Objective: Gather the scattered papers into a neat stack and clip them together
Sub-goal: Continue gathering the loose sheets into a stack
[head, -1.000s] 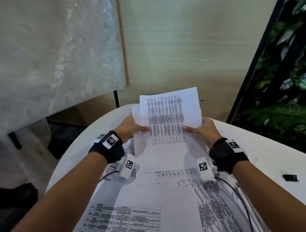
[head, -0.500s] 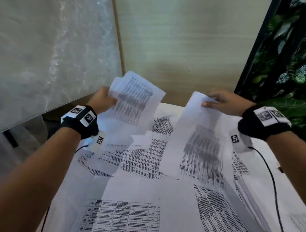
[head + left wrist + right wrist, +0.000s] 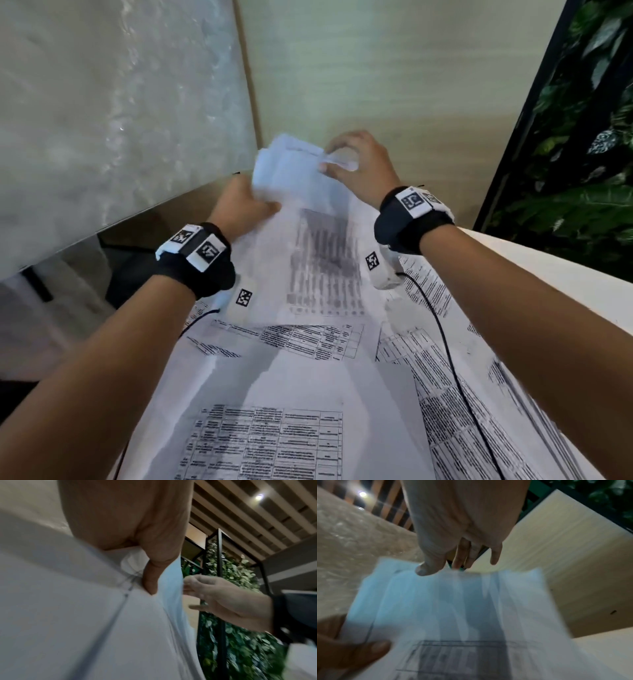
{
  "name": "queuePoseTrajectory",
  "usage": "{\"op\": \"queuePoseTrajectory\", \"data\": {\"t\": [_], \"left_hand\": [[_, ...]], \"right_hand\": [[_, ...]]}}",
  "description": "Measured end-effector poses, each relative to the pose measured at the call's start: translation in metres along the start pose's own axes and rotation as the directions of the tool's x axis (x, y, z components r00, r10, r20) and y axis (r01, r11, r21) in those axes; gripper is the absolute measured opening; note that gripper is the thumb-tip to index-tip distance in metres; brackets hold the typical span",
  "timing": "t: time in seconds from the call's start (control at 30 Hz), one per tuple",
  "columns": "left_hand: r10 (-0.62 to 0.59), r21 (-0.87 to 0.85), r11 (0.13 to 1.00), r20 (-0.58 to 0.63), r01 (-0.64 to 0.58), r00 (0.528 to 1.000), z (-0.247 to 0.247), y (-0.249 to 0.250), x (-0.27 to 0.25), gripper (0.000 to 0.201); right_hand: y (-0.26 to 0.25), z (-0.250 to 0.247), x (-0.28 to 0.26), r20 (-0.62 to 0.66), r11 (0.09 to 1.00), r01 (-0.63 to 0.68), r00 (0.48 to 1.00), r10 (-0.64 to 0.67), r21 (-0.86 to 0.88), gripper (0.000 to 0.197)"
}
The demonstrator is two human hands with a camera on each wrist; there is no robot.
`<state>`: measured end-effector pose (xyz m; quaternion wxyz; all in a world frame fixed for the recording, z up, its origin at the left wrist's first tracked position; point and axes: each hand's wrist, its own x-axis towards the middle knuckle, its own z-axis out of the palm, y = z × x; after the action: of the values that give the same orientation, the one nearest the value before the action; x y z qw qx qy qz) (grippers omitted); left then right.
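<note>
I hold a bundle of printed papers (image 3: 308,205) raised above the table, its lower end hanging over the sheets below. My left hand (image 3: 246,205) grips the bundle's left edge, thumb on top (image 3: 150,580). My right hand (image 3: 352,164) pinches the top right corner, with the thumb (image 3: 428,568) on the upper edge of the papers (image 3: 453,608). Several more printed sheets (image 3: 270,435) lie scattered and overlapping on the white table (image 3: 555,274). No clip shows in any view.
A pale wall panel (image 3: 376,85) stands right behind the table. A black-framed plant wall (image 3: 582,154) rises at the right. A frosted sheet (image 3: 102,120) leans at the left. Thin black cables (image 3: 445,359) run from my wrists across the papers.
Half a second ago each hand held its own sheet, well apart. Both hands have come together at the centre, and the sheets now form one bundle held by both.
</note>
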<state>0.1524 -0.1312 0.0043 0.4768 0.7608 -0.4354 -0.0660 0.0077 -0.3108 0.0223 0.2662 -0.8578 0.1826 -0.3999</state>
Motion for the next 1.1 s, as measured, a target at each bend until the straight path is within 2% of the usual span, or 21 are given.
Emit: {"op": "queuePoseTrajectory", "data": {"t": [0.07,0.1,0.13,0.17,0.23,0.27,0.3,0.33,0.43,0.5,0.53,0.6,0.63,0.7,0.77,0.9,1.0,1.1], "left_hand": [[-0.098,-0.095,0.992,-0.117,0.087,0.988,-0.021,-0.026,0.0,0.017],[-0.143,-0.147,0.982,-0.162,0.12,0.976,-0.033,-0.038,0.0,0.018],[-0.184,-0.175,0.973,-0.196,0.15,0.963,-0.044,-0.053,0.001,0.015],[-0.224,-0.172,0.967,-0.213,0.189,0.951,-0.053,-0.066,0.001,0.01],[-0.327,-0.1,0.944,-0.182,0.313,0.927,-0.066,-0.091,-0.001,0.006],[-0.374,-0.07,0.928,-0.14,0.367,0.917,-0.069,-0.102,-0.004,0.005],[-0.413,-0.049,0.911,-0.095,0.411,0.906,-0.07,-0.114,-0.008,0.006],[-0.456,-0.03,0.89,-0.057,0.455,0.888,-0.071,-0.124,-0.012,0.009],[-0.568,-0.003,0.822,0.077,0.57,0.82,-0.07,-0.146,-0.023,0.027],[-0.586,-0.072,0.795,0.172,0.603,0.792,-0.07,-0.152,-0.028,0.025],[-0.595,-0.112,0.775,0.198,0.621,0.779,-0.071,-0.154,-0.029,0.025],[-0.605,-0.155,0.754,0.215,0.639,0.766,-0.073,-0.157,-0.033,0.029],[-0.608,-0.166,0.751,0.206,0.639,0.767,-0.075,-0.16,-0.033,0.033],[-0.612,-0.199,0.737,0.206,0.645,0.763,-0.075,-0.164,-0.034,0.038],[-0.618,-0.23,0.72,0.216,0.655,0.756,-0.073,-0.165,-0.033,0.038],[-0.643,-0.17,0.716,0.217,0.677,0.735,-0.069,-0.163,-0.032,0.033],[-0.66,-0.153,0.711,0.193,0.686,0.726,-0.071,-0.166,-0.027,0.03],[-0.648,-0.121,0.733,0.175,0.669,0.742,-0.07,-0.178,-0.02,0.036]], "right_hand": [[0.017,-0.001,-0.011,-0.025,0.995,-0.035,0.999,0.033,-0.093,0.038],[0.029,0.001,-0.018,0.034,0.981,-0.085,0.995,0.092,-0.174,0.039],[0.038,0.004,-0.029,0.157,0.962,-0.121,0.974,0.163,-0.245,0.039],[0.046,0.011,-0.041,0.313,0.946,-0.135,0.922,0.229,-0.296,0.044],[0.046,0.027,-0.068,0.577,0.91,-0.126,0.737,0.352,-0.394,0.07],[0.042,0.035,-0.077,0.64,0.884,-0.098,0.654,0.403,-0.456,0.086],[0.039,0.042,-0.082,0.672,0.863,-0.047,0.606,0.425,-0.502,0.097],[0.034,0.046,-0.084,0.689,0.851,-0.006,0.584,0.429,-0.525,0.1],[0.029,0.05,-0.077,0.692,0.853,-0.033,0.568,0.445,-0.521,0.08],[0.037,0.046,-0.073,0.667,0.83,-0.056,0.567,0.483,-0.554,0.068],[0.044,0.042,-0.072,0.624,0.804,-0.083,0.585,0.518,-0.589,0.063],[0.062,0.03,-0.07,0.461,0.72,-0.194,0.652,0.602,-0.666,0.05],[0.071,0.023,-0.07,0.348,0.672,-0.294,0.678,0.647,-0.679,0.041],[0.08,0.011,-0.073,0.195,0.591,-0.443,0.665,0.721,-0.674,0.023],[0.088,0.01,-0.072,0.155,0.551,-0.506,0.627,0.764,-0.664,0.026],[0.085,0.026,-0.069,0.18,0.556,-0.578,0.579,0.795,-0.598,0.044],[0.084,0.035,-0.067,0.212,0.587,-0.625,0.571,0.793,-0.514,0.063],[0.089,0.03,-0.063,0.247,0.611,-0.702,0.559,0.791,-0.367,0.085]]}}
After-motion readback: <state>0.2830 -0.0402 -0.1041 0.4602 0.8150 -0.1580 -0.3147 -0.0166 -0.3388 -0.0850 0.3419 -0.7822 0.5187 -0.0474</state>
